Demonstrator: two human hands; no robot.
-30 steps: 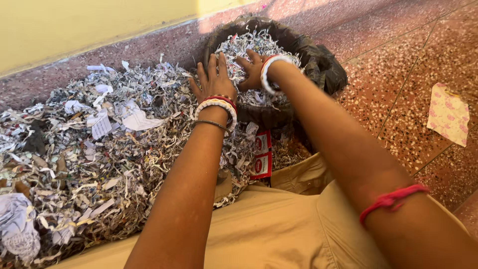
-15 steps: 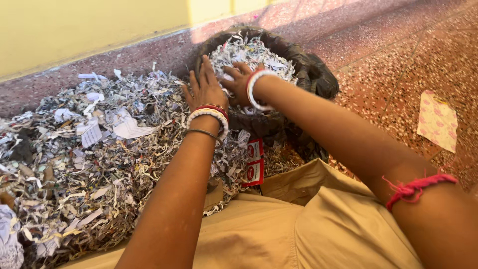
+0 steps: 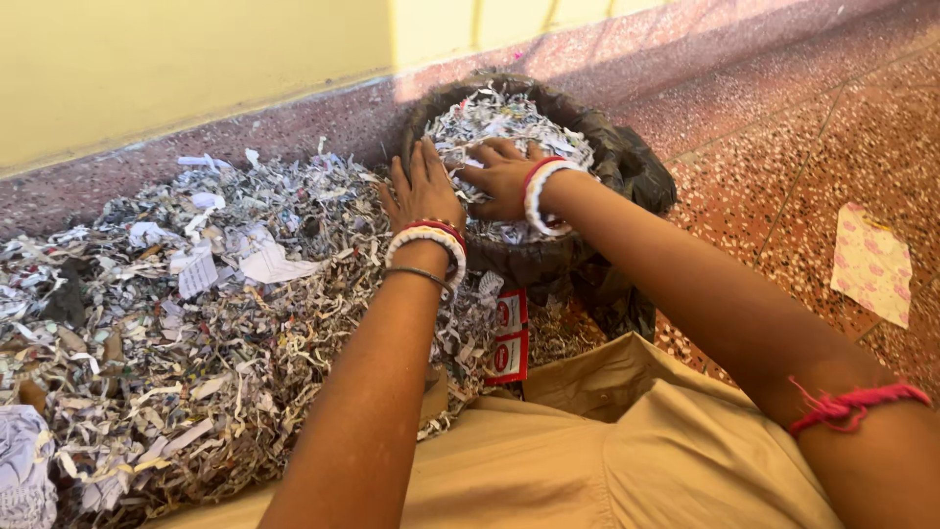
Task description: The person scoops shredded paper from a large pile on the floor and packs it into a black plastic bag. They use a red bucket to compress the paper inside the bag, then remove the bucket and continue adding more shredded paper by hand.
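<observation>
Head view: both hands [image 3: 460, 181] flat on shredded paper [image 3: 509, 122]; basket [image 3: 627, 157] seemingly mostly buried.

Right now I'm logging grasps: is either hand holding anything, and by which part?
Nothing is gripped. The left hand and right hand lie flat, palms down, on the shredded paper filling the black bag.

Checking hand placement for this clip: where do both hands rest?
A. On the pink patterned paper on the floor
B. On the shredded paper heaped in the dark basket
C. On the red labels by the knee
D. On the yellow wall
B: the left hand and right hand lie flat on the shredded paper filling the dark basket.
</observation>
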